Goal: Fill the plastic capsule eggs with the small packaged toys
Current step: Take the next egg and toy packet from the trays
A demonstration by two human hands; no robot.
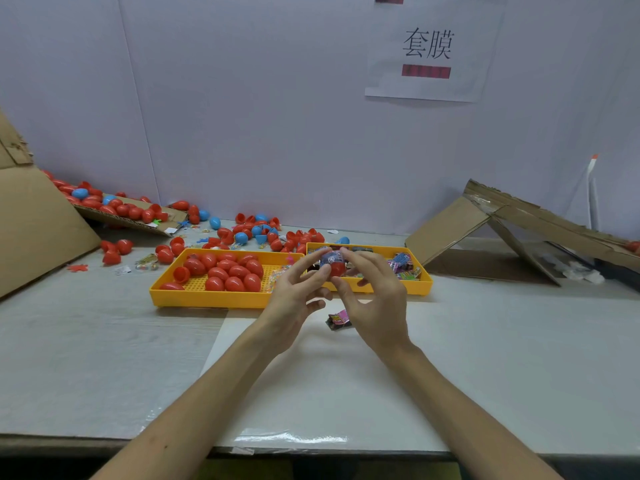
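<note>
My left hand (294, 292) pinches a red capsule egg half (337, 269) from the left, above the table in front of the trays. A small packaged toy (330, 258) with blue print sticks out of the top of that half. My right hand (375, 289) holds the toy with its fingertips from the right. Another packaged toy (337, 320), pink and black, lies on the table just below my hands. The left yellow tray (207, 297) holds several closed red eggs (227, 271). The right yellow tray (420, 284) holds several packaged toys (403, 266).
Many loose red and blue egg halves (256, 232) lie scattered behind the trays and on a cardboard flap (131, 220) at the left. A large cardboard box (38, 223) stands far left. A tipped cardboard box (519, 230) lies at the right. A white wall is behind.
</note>
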